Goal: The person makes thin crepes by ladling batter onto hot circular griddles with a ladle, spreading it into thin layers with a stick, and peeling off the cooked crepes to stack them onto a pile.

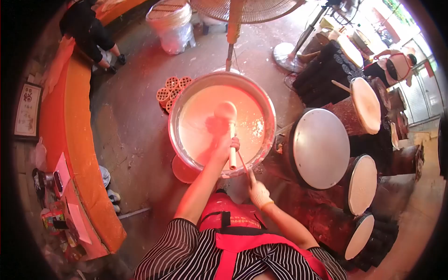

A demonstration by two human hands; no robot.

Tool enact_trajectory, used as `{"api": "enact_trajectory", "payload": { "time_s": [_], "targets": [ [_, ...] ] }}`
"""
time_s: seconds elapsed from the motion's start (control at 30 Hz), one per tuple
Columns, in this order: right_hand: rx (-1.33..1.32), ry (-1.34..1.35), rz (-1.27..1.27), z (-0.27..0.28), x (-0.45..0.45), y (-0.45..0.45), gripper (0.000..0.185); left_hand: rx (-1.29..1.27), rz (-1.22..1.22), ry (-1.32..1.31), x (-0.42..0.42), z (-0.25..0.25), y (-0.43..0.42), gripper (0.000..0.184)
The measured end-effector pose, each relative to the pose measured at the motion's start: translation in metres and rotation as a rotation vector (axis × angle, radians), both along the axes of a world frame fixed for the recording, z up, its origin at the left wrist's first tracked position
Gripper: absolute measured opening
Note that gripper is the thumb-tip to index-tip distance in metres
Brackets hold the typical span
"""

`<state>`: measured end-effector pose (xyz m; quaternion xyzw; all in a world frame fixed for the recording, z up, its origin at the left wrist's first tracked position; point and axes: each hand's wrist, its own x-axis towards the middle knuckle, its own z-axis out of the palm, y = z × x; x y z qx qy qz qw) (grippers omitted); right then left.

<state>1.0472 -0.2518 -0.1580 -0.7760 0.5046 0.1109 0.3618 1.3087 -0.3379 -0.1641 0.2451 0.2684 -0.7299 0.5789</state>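
Striped sleeves (171, 242) and a red apron (252, 240) fill the foreground, nearest the head camera. From my remote seat I follow two arms to the work. The left hand (234, 143), bare, is closed around the handle of a ladle (226, 111), whose bowl lies just beyond the knuckles, over pale liquid (198, 105) — whether touching its surface or hanging clear, I cannot tell. The right hand (260, 195), in a pale glove, lies nearer the wearer and to the right; it grips a slender tool (252, 177) by its handle, the thin shaft running toward the left hand. Its far tip I cannot make out.

Below the left hand stands a large metal pot (174, 123), its near rim just beyond the right hand. Well to the right of both hands, a round plate (322, 148) shows a bare grey face, with pale rounds (363, 184) near it. Perforated blocks (172, 91) lie beyond the left hand, to its left, beside the pot; an orange-covered bench (77, 140) stands farther out on that side.

I judge the work to be in mid-course: the pot is charged and both implements are in hand, but a broad pool of liquid is left — how much is finished, I cannot settle.
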Motion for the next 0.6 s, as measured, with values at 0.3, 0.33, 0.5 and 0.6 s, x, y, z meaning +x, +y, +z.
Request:
{"api": "enact_trajectory", "payload": {
  "time_s": [0.3,0.33,0.5,0.6],
  "targets": [
    [-0.090,-0.108,-0.075,0.084,-0.102,0.052,0.067,-0.139,-0.125,-2.113,0.043,0.181,0.065,0.030],
    [-0.155,-0.196,-0.138,0.083,-0.106,0.059,0.066,-0.137,-0.129,-2.117,0.059,0.160,0.072,0.030],
    [-0.237,-0.209,-0.139,0.067,-0.088,0.056,0.068,-0.696,-1.188,-2.792,0.105,0.020,0.097,0.025],
    [-0.229,-0.253,-0.099,0.070,-0.057,0.034,0.068,-0.865,-1.584,-2.796,0.117,-0.009,0.090,0.030]
  ]
}}
